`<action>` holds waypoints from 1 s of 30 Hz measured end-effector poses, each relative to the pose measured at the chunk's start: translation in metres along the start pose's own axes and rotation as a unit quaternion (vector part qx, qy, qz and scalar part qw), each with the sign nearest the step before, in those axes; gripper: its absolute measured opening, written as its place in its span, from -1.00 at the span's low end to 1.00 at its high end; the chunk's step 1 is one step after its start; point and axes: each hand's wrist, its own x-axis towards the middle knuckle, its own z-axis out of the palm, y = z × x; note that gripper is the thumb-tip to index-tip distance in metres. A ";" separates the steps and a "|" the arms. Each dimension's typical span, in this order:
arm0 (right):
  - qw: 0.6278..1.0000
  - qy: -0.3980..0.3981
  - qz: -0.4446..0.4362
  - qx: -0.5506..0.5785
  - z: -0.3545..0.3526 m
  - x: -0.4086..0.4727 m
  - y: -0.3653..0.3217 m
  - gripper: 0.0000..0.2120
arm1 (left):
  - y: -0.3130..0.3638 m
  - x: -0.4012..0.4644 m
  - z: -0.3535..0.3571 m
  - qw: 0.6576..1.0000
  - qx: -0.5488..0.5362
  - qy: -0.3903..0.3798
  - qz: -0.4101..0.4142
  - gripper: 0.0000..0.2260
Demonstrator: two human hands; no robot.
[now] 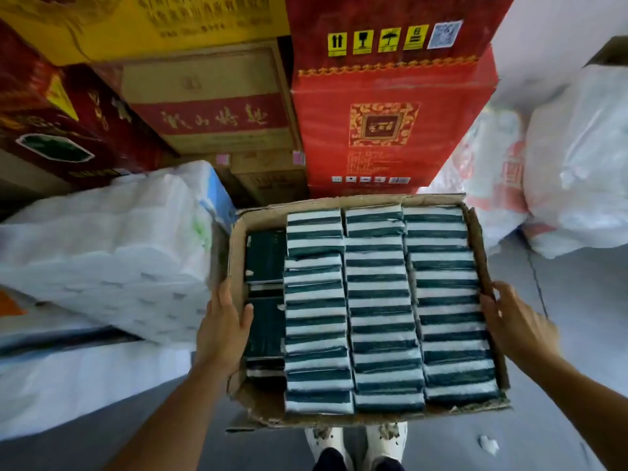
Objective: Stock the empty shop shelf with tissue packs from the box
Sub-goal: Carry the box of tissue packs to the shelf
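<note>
Grey floor (560, 334), one box (339, 202), three tissue-pack rows (380, 300), two hands gripping

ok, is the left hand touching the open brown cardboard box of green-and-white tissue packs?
Touching. The head view shows the left hand on the open brown cardboard box's left wall, thumb hooked over the rim by the green-and-white tissue packs.

Shop storeroom: stacked cartons (390, 107), bulk tissue bales (102, 253)

grey floor (560, 334), stacked red cartons (390, 107) ahead, yellow carton (170, 18) above, white plastic-wrapped bales (102, 239) left, white sacks (577, 185) right
</note>
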 end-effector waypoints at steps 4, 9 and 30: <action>1.000 0.019 0.012 0.009 0.011 0.003 0.000 -0.58 | -0.006 0.008 0.007 0.998 -0.040 0.040 -0.012 -0.52; 0.999 0.023 0.038 0.013 0.023 0.008 -0.002 -0.61 | -0.018 0.013 0.024 0.998 0.029 0.055 -0.017 -0.74; 0.997 0.045 0.005 -0.068 -0.023 0.000 -0.002 -0.74 | -0.030 -0.005 0.003 0.997 0.024 0.074 -0.016 -0.69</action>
